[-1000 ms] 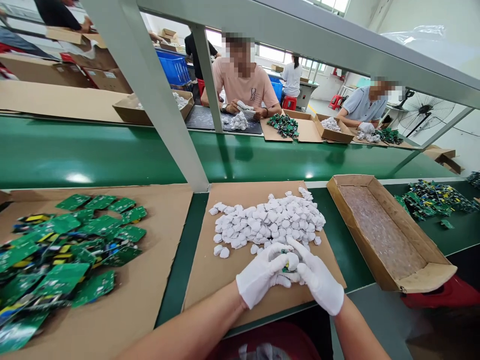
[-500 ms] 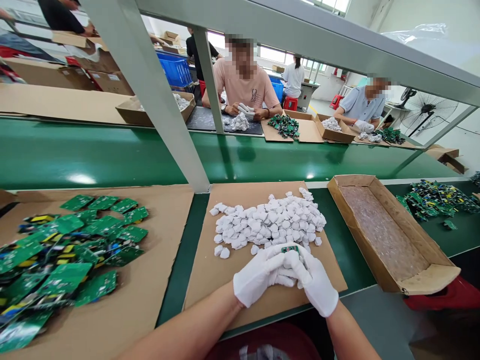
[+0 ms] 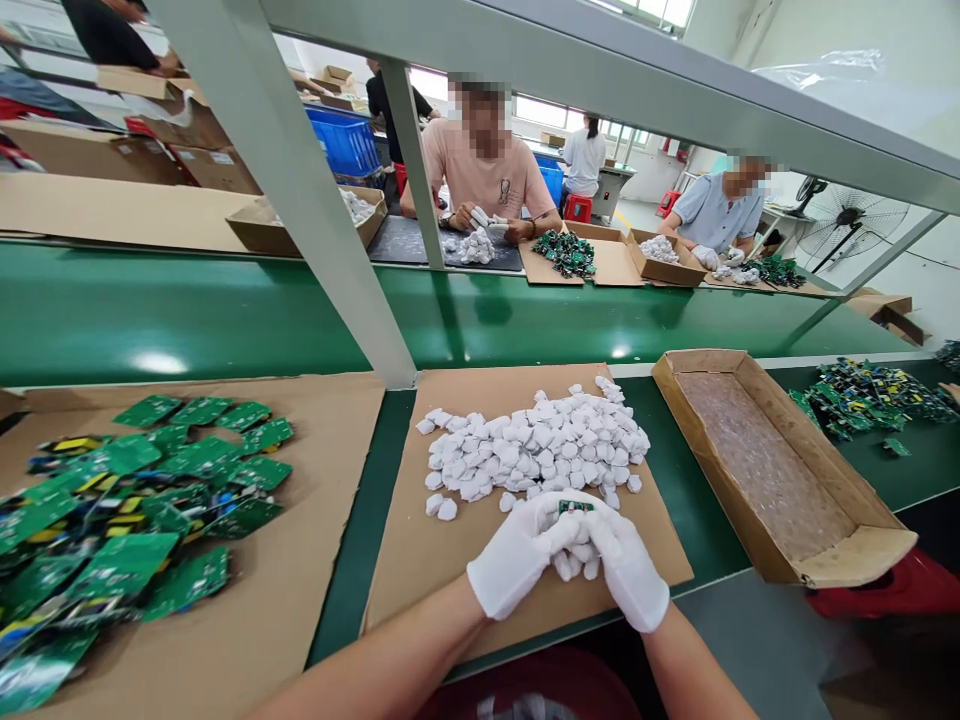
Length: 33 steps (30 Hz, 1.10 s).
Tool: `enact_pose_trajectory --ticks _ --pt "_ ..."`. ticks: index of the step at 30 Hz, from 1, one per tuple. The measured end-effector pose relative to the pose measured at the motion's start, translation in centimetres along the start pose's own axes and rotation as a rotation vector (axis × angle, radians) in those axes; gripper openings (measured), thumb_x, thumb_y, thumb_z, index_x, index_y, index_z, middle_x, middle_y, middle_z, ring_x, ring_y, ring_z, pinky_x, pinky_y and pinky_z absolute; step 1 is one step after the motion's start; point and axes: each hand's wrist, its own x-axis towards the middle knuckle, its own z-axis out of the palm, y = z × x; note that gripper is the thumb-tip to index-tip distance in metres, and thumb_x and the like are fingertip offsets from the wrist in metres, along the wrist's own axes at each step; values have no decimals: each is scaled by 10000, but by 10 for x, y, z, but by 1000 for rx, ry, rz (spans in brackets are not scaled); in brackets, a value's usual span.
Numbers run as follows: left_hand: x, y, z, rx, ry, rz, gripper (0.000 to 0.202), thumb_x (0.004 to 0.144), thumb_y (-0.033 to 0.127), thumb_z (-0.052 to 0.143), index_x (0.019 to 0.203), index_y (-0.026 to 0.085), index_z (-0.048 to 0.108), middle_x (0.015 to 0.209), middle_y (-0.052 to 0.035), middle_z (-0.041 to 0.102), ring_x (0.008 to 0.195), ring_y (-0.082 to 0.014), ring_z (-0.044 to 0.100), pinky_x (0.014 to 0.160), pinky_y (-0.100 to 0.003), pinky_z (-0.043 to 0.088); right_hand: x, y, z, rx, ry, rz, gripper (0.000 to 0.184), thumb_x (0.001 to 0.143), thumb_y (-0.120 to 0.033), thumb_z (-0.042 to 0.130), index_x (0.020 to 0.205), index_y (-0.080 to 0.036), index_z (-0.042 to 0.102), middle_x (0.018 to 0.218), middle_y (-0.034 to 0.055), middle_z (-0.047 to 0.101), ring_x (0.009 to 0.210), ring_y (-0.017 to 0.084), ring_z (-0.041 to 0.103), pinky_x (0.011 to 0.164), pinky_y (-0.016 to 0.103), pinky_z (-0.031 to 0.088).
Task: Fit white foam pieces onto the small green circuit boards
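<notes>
My left hand (image 3: 517,550) and my right hand (image 3: 624,560), both in white gloves, meet over the cardboard sheet (image 3: 420,590). Between their fingertips they grip a small green circuit board (image 3: 575,507); most of it is hidden by the gloves. The fingers of both hands are curled and pressed together around it. Just beyond my hands lies a heap of small white pieces (image 3: 532,440), flat and irregular in shape. A few of them lie loose at the heap's left edge.
Green circuit boards (image 3: 127,540) are piled on cardboard at left. An open cardboard box (image 3: 765,460) stands at right, with more boards (image 3: 877,395) beyond it. A slanted metal post (image 3: 330,230) rises ahead. Across the green bench (image 3: 510,310), co-workers (image 3: 487,170) sit with similar piles.
My fingers have shifted slightly around the circuit board, which now shows at a slightly different angle. The view has moved a little. The far-right co-worker's gloved hands have come apart.
</notes>
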Motion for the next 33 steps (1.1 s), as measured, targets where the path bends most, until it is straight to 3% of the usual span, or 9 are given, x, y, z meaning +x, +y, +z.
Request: enact_pose_trajectory --ticks 5,9,13,16,19,23,28,31,33 --pt "1 -1 0 -75 -80 -3 338 826 398 533 1021 142 635 735 -76 649 614 -127 574 532 -200 435 -1 4 -2 -49 48 -10 436 869 -507 442 1138 -205 604 763 27 648 527 105 527 399 180 415" --pt "2 -6 -3 -183 -123 -12 385 828 401 532 1111 148 595 824 -98 653 646 -133 591 585 -221 446 -1 4 -5 -20 24 -5 487 902 -517 334 1126 -179 604 745 29 649 517 110 527 385 186 417" --pt "2 -6 -7 -216 -144 -31 402 830 413 526 1122 144 590 875 -105 637 733 -154 600 665 -256 476 -2 -1 -4 -136 41 -81 362 879 -441 448 1095 -201 611 856 33 676 689 148 602 587 230 510" --pt "3 -6 -9 -185 -125 -41 361 821 376 552 1096 149 607 887 -99 634 775 -161 594 724 -292 491 -3 -1 -1 -233 100 -123 286 830 -373 551 1049 -208 633 848 26 687 790 172 621 717 245 510" --pt "4 -10 -12 -170 -89 -54 337 800 362 582 1049 140 631 858 -91 632 735 -147 588 697 -279 500 -2 0 -1 -258 115 -129 308 810 -372 576 1064 -207 633 824 22 689 770 172 620 716 245 509" --pt "5 -13 -13 -151 -105 -58 372 810 393 560 1072 136 618 813 -83 630 652 -121 583 595 -221 481 -1 -1 -5 -123 -40 -120 437 833 -468 511 1169 -198 581 956 39 670 754 166 607 626 237 510" --pt "2 -6 -5 -46 -85 -34 347 807 383 573 1048 138 614 772 -74 643 685 -124 590 589 -197 470 0 2 -6 -106 80 -40 404 863 -495 462 1037 -192 664 727 13 645 601 133 546 520 208 457" --pt "0 1 -2 9 -81 -32 321 796 369 590 1011 134 623 737 -59 633 669 -116 584 576 -187 458 1 4 -8 -64 11 -27 473 891 -517 377 1063 -174 654 669 12 618 533 123 510 456 209 429" --pt "-1 3 -1 1 -102 -21 346 799 389 577 1038 142 612 779 -66 636 709 -127 589 595 -198 466 1 4 -8 -88 31 -53 490 899 -519 348 1069 -177 655 663 17 617 561 136 529 493 223 452"
